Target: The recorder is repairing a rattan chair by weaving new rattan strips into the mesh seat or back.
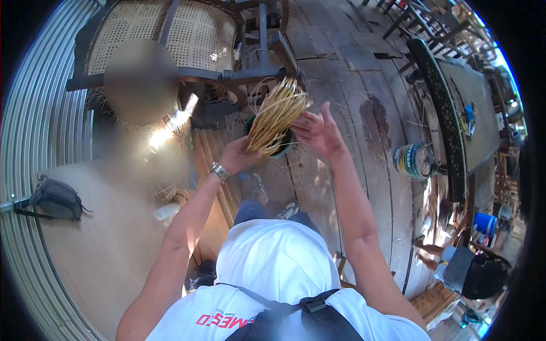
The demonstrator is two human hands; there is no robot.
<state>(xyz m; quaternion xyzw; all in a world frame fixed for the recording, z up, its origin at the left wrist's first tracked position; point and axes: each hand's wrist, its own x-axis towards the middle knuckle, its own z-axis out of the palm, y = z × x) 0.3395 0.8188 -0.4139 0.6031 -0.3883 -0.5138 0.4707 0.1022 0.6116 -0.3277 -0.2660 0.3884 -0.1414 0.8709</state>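
My left hand (233,154) is closed around the lower end of a bundle of pale, thin cane strips (277,113). The bundle slants up and to the right, with some strips looping at its top. Beside it, my right hand (319,133) has its fingers stretched out and thumb raised; the fingertips are at the bundle's right side, and whether they touch it I cannot tell. Under the strips, the bundle partly covers a dark green round container (283,149).
Ahead left stands a dark wooden piece with woven cane panels (202,31). A paint can (412,159) and a dark-framed woven panel (475,113) are at the right. A grey bag (57,199) lies far left, a plastic bottle (166,211) nearer. Another person (469,270) is at lower right.
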